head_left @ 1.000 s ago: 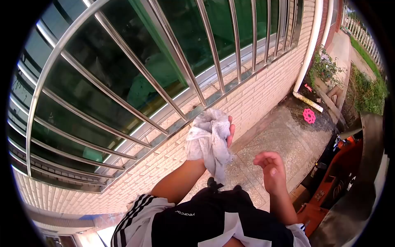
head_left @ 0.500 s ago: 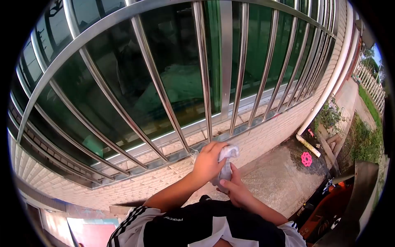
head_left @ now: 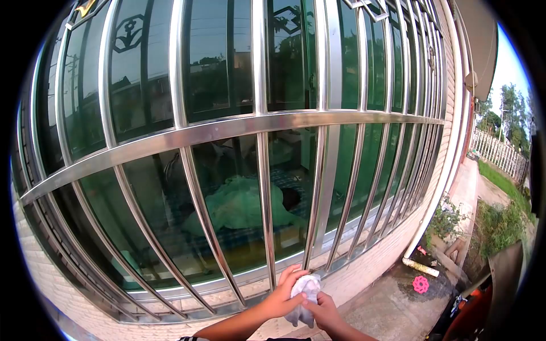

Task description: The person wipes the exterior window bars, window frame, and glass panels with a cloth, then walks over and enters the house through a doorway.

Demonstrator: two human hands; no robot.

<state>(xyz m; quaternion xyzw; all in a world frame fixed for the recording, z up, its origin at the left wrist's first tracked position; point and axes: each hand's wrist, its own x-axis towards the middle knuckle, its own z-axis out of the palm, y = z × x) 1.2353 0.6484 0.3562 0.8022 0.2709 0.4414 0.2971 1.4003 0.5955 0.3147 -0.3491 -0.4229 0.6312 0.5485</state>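
Note:
A pale grey-white cloth is bunched between both hands, low in the view near the window's bottom rail. My left hand grips it from the left side, with its fingers over the top edge. My right hand pinches it from the right, the thumb lying across its front. The cloth's lower end hangs beneath the hands. Just above the hands rise the metal bars of the window guard, in front of dark green glass.
A horizontal metal band crosses the bars. A white drainpipe runs down the wall at the right. On the concrete ground lies a pink ring-shaped object. Plants and a white fence stand farther right.
The view has tilted up, showing more of the window and bars. Both hands and the cloth now sit lower in the view, and the cloth looks more spread out. Both hands still hold it.

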